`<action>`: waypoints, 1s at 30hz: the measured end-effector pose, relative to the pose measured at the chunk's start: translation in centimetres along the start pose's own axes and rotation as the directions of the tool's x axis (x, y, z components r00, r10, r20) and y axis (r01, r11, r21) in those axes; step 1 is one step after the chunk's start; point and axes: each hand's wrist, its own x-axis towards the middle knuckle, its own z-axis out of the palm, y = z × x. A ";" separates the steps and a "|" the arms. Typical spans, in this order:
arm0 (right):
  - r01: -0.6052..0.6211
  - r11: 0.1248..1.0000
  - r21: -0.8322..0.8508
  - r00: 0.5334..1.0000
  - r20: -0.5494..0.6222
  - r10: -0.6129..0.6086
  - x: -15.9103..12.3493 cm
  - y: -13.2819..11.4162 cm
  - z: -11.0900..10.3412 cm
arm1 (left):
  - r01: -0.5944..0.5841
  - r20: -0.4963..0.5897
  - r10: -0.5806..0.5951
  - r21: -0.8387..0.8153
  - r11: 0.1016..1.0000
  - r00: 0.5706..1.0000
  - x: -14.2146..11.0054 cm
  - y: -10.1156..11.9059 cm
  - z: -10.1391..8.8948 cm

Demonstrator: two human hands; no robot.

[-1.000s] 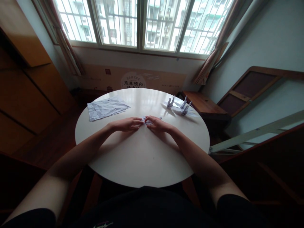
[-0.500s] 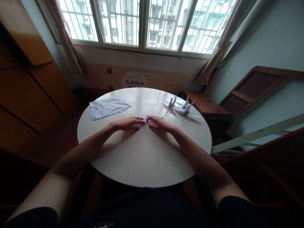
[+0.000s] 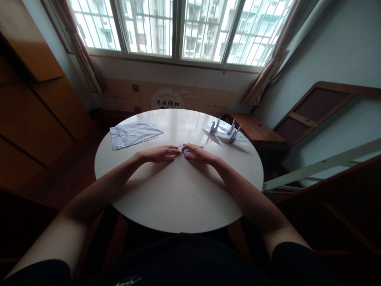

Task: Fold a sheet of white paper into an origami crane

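A small piece of folded paper (image 3: 186,150) lies on the white round table (image 3: 178,198), mostly covered by my fingers. My left hand (image 3: 163,153) comes in from the left, its fingers closed on the paper's left end. From the right, my right hand (image 3: 199,153) grips the same paper, thumb and fingers bent over it. A thin tip of the paper shows past the back of my right hand. The exact folds are too small and hidden to make out.
Creased paper sheets (image 3: 133,134) lie at the table's back left. At the back right stand three folded paper cranes (image 3: 214,127) on a flat sheet. Beyond the table are a wooden stool (image 3: 256,129) and a barred window (image 3: 154,28).
The view has shifted slightly, so everything sits a little further left. Both hands stay on the folded paper, with hardly any movement of the fingers.
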 end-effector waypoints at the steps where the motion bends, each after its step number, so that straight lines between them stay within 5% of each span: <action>1: 0.002 1.000 -0.002 1.000 -0.003 -0.002 0.0 0.0 0.0 | -0.003 0.001 0.003 0.000 1.000 1.000 0.0 0.0 0.0; 30: -0.022 1.000 -0.011 1.000 0.008 0.022 -0.1 -0.8 -0.3 | 0.000 0.007 0.000 -0.012 1.000 1.000 -0.1 0.3 -0.1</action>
